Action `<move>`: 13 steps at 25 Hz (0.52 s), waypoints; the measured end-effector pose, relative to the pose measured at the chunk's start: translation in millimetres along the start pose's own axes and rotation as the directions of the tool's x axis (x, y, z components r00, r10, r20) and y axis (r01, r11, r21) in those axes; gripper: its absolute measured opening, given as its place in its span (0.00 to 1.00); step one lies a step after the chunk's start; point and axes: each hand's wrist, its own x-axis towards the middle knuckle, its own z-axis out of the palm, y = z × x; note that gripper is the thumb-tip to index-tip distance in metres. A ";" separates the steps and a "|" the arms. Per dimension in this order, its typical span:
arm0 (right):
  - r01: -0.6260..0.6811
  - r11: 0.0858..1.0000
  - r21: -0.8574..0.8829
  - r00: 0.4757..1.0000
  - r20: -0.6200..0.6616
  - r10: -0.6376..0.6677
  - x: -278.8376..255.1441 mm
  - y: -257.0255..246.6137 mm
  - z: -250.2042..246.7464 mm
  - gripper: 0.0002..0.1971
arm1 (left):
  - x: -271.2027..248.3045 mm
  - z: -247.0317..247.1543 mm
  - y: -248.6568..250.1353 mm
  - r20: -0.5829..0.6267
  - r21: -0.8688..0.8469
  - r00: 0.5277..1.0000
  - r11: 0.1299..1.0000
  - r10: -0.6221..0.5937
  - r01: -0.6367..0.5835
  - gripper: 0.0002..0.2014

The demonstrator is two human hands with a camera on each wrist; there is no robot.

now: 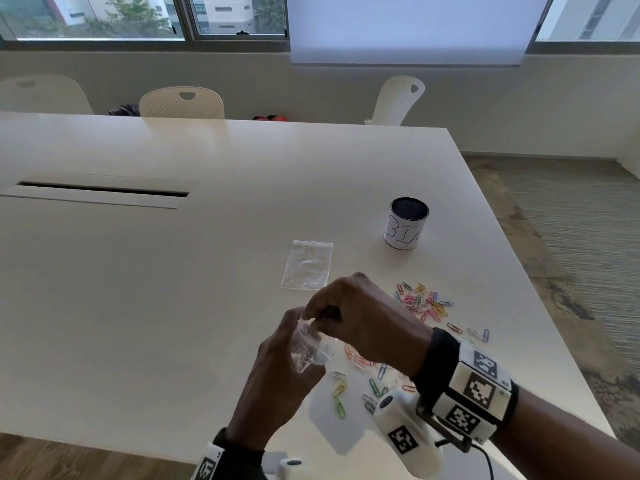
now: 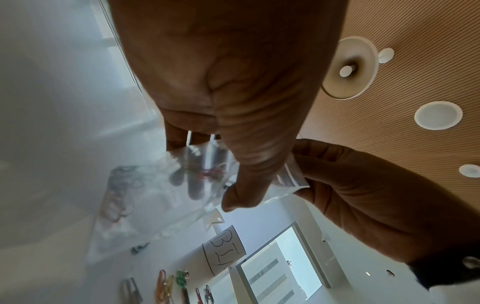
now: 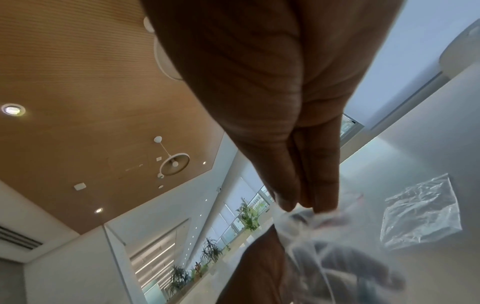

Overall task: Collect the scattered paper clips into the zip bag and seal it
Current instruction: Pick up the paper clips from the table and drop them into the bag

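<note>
I hold a small clear zip bag above the table's near edge, with a few coloured clips showing through its plastic. My left hand grips the bag from below, thumb on its front. My right hand pinches the bag's top edge from above, fingertips together on the plastic. Coloured paper clips lie scattered on the white table, right of and under my hands, with more clips closer to me.
A second, empty clear zip bag lies flat just beyond my hands, seen again as the flat bag. A black mesh cup labelled "BIN" stands at the right rear. The table's right edge runs near the clips. White chairs line the far side.
</note>
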 end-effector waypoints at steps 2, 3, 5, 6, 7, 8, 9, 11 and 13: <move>0.005 1.000 -0.004 0.999 -0.048 -0.005 1.1 6.1 -9.6 0.07 | -0.4 -3.0 -1.7 0.006 -0.003 1.000 1.000 0.001 -0.001 0.30; -0.009 1.000 -0.016 0.997 -0.080 0.008 1.8 13.0 -13.2 0.06 | -0.6 -4.8 -3.2 0.005 0.000 1.000 1.000 -0.002 0.002 0.31; -0.070 0.996 -0.056 0.991 -0.116 0.063 2.4 34.6 -16.3 0.06 | -0.8 -8.6 -5.1 -0.004 -0.007 1.000 1.000 -0.008 0.008 0.31; -0.107 0.990 -0.087 0.991 -0.094 0.099 2.2 47.0 -15.2 0.08 | -1.0 -10.6 -5.5 -0.007 -0.012 1.000 1.000 -0.010 0.009 0.31; -0.145 0.980 -0.133 0.989 -0.042 0.141 1.1 59.5 -12.4 0.12 | -1.3 -12.3 -5.4 -0.009 -0.014 1.000 1.000 -0.011 0.011 0.30; -0.182 0.964 -0.194 0.981 0.028 0.191 -0.6 70.8 -8.4 0.17 | -1.5 -13.8 -5.0 -0.009 -0.014 1.000 1.000 -0.012 0.011 0.30; -0.219 0.941 -0.258 0.963 0.099 0.251 -3.6 80.3 -4.3 0.24 | -2.0 -14.6 -4.8 -0.009 -0.012 1.000 1.000 -0.014 0.013 0.30; -0.266 0.889 -0.373 0.914 0.195 0.355 -10.4 95.1 4.2 0.37 | -2.6 -14.2 -5.1 -0.005 0.000 1.000 1.000 -0.020 0.020 0.32; -0.284 0.852 -0.439 0.880 0.234 0.414 -14.9 103.6 10.0 0.48 | -2.9 -12.3 -7.2 0.004 0.012 1.000 1.000 -0.025 0.025 0.33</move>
